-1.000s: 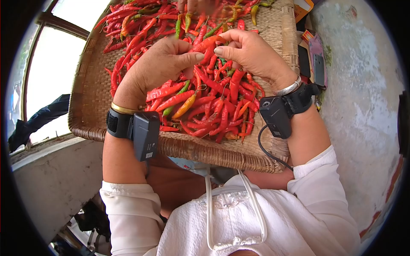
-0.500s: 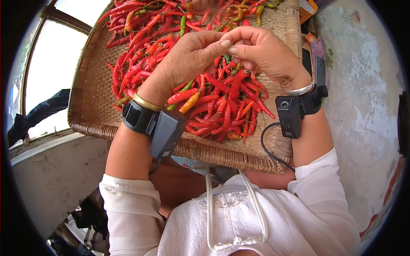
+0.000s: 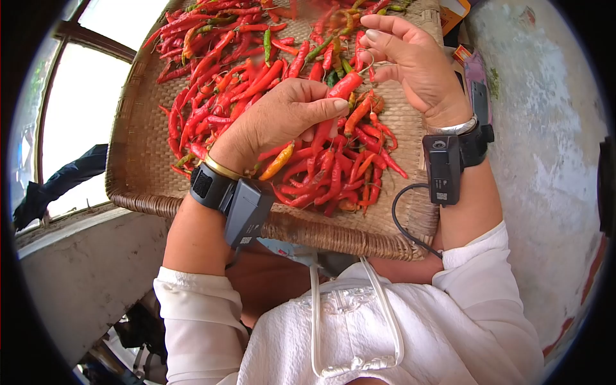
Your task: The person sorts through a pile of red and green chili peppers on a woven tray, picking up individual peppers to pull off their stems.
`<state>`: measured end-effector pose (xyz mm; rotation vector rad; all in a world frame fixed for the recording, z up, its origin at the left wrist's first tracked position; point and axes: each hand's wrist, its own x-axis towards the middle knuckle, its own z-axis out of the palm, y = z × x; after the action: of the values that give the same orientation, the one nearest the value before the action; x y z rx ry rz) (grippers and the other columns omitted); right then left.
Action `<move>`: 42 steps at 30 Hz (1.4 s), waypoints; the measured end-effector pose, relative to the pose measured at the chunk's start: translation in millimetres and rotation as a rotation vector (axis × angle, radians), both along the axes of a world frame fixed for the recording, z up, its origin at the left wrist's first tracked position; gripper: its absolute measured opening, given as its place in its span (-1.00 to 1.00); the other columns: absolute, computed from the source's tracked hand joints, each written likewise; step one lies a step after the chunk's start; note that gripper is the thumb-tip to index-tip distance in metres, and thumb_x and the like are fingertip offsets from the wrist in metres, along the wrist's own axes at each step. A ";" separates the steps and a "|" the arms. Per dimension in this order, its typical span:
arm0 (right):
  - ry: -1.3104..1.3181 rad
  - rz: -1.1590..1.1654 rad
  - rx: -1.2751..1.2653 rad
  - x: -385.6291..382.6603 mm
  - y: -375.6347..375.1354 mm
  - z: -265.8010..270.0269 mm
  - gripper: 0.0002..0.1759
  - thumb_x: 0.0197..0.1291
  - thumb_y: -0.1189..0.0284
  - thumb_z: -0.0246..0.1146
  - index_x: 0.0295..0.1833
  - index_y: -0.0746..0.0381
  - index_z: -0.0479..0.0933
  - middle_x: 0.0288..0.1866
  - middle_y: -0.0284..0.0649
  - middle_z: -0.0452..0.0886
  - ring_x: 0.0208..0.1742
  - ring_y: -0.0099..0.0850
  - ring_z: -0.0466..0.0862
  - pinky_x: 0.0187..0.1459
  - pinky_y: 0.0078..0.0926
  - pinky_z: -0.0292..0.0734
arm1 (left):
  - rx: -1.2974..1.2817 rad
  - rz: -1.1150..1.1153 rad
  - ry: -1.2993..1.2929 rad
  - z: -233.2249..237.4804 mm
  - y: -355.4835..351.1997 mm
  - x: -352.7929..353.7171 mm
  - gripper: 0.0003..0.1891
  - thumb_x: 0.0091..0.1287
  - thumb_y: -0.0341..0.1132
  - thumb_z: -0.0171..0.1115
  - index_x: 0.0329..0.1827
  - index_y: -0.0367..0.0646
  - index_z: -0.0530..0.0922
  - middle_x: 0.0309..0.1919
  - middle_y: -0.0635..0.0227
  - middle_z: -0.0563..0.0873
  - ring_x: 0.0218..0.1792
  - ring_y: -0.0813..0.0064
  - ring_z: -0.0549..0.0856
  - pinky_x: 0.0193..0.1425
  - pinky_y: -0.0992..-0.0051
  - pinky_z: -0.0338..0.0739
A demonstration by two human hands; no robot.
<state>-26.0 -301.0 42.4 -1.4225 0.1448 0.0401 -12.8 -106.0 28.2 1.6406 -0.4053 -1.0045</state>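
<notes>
A glossy, elongated red chili pepper sits at upper centre, gripped by the left hand, seemingly to leave its thin, curved stem exposed beside the spread-fingered right hand; a tan, woven basket's raised rim contains the loose red peppers.
</notes>
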 end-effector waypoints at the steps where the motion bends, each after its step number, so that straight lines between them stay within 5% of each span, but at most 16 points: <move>1: -0.004 -0.004 0.001 -0.1 -1.0 -1.5 -0.66 0.17 0.38 0.21 0.03 0.28 0.43 -0.37 -0.38 0.53 -0.42 -0.65 0.52 -0.50 -0.72 0.42 | 0.026 0.009 -0.020 0.6 4.0 5.8 -0.72 0.33 -0.14 0.09 -0.23 -0.19 0.59 -0.54 0.52 0.62 -0.62 0.83 0.43 -0.57 0.78 0.27; 3: -0.036 0.082 -0.399 -0.6 -2.5 -6.5 -0.61 0.14 0.35 0.22 0.04 0.31 0.42 -0.33 -0.37 0.56 -0.39 -0.64 0.54 -0.48 -0.72 0.42 | 0.012 0.115 -0.046 -0.1 12.9 17.2 -0.73 0.33 -0.14 0.09 -0.21 -0.17 0.59 -0.57 0.53 0.60 -0.64 0.85 0.43 -0.60 0.79 0.22; 5: 0.041 0.171 -0.422 -4.1 0.2 -7.2 -0.63 0.11 0.35 0.23 -0.01 0.33 0.46 -0.34 -0.31 0.58 -0.39 -0.61 0.55 -0.45 -0.65 0.44 | -0.033 0.239 -0.112 2.2 20.0 28.9 -0.73 0.33 -0.15 0.09 -0.20 -0.19 0.58 -0.53 0.52 0.61 -0.62 0.84 0.45 -0.56 0.79 0.29; 7: -0.075 0.505 -0.582 -7.7 5.5 -15.5 -0.67 0.06 0.35 0.25 -0.09 0.33 0.51 -0.38 -0.25 0.59 -0.40 -0.54 0.56 -0.40 -0.54 0.46 | -0.293 0.469 -0.099 -3.0 25.5 40.8 -0.72 0.31 -0.14 0.11 -0.23 -0.21 0.56 -0.46 0.50 0.61 -0.49 0.80 0.52 -0.43 0.76 0.38; 8: -0.037 0.587 -0.590 -13.5 10.0 -17.0 -0.67 0.00 0.33 0.27 -0.15 0.33 0.53 -0.42 -0.19 0.59 -0.38 -0.45 0.58 -0.34 -0.50 0.46 | -0.413 0.550 -0.174 -5.3 26.3 45.1 -0.62 0.31 -0.15 0.11 0.00 -0.30 0.47 -0.29 0.44 0.61 -0.36 0.75 0.56 -0.30 0.71 0.45; 11: -0.214 0.855 -0.850 -24.5 27.4 -20.6 -0.63 -0.11 0.30 0.30 -0.15 0.26 0.55 -0.38 -0.08 0.60 -0.26 -0.20 0.61 -0.23 -0.32 0.48 | -0.263 0.625 -0.337 -6.5 23.4 46.0 -0.50 0.31 -0.16 0.12 0.16 -0.38 0.35 -0.16 0.38 0.59 -0.29 0.69 0.58 -0.21 0.65 0.49; 13: -0.151 0.953 -1.054 -32.2 39.2 -26.0 -0.65 -0.14 0.31 0.31 -0.20 0.25 0.56 -0.35 -0.05 0.60 -0.21 -0.12 0.61 -0.18 -0.22 0.48 | -0.183 0.618 -0.298 -5.7 19.1 36.9 -0.60 0.34 -0.23 0.09 0.16 -0.27 0.40 -0.17 0.41 0.65 -0.33 0.72 0.57 -0.23 0.70 0.49; 14: -0.130 1.005 -1.168 -35.0 43.7 -24.9 -0.71 -0.13 0.38 0.27 -0.23 0.26 0.53 -0.36 -0.06 0.58 -0.21 -0.12 0.59 -0.23 -0.24 0.48 | -0.096 0.450 -0.272 -9.0 18.8 34.2 -0.63 0.33 -0.23 0.10 0.13 -0.25 0.43 -0.19 0.42 0.65 -0.34 0.73 0.57 -0.23 0.70 0.49; 16: -0.183 0.969 -1.213 -35.9 50.2 -34.7 -0.75 -0.12 0.41 0.25 -0.25 0.25 0.53 -0.38 -0.07 0.58 -0.23 -0.12 0.59 -0.24 -0.23 0.48 | 0.041 0.230 -0.261 -15.2 13.9 27.2 -0.67 0.32 -0.22 0.11 0.05 -0.21 0.51 -0.28 0.43 0.66 -0.39 0.75 0.55 -0.27 0.71 0.49; 23: -0.206 1.011 -1.155 -35.2 47.8 -30.0 -0.80 -0.15 0.46 0.24 -0.31 0.21 0.53 -0.41 -0.11 0.58 -0.28 -0.14 0.61 -0.26 -0.20 0.49 | 0.115 0.049 -0.196 -13.4 10.2 8.8 -0.68 0.33 -0.23 0.10 0.02 -0.28 0.50 -0.34 0.44 0.64 -0.48 0.76 0.53 -0.38 0.69 0.46; 28: -0.222 1.110 -1.315 -43.5 48.9 -32.8 -0.79 -0.18 0.46 0.24 -0.30 0.19 0.56 -0.39 -0.15 0.60 -0.25 -0.17 0.62 -0.25 -0.21 0.51 | 0.204 -0.096 -0.396 -24.9 13.8 8.0 -0.72 0.30 -0.30 0.14 0.00 -0.28 0.51 -0.37 0.42 0.63 -0.45 0.70 0.55 -0.33 0.63 0.49; 42: -0.100 0.987 -1.215 -28.3 33.2 -16.8 -0.84 -0.17 0.40 0.23 -0.45 0.26 0.54 -0.41 -0.10 0.59 -0.32 -0.15 0.61 -0.34 -0.26 0.46 | 0.149 -0.158 -0.366 -17.4 15.1 2.5 -0.72 0.32 -0.28 0.11 -0.03 -0.29 0.51 -0.38 0.39 0.63 -0.41 0.68 0.57 -0.31 0.63 0.50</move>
<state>-54.3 -267.8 25.7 -2.5682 -0.7565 0.8022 -10.2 -90.9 10.8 1.9583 -0.7292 -0.8636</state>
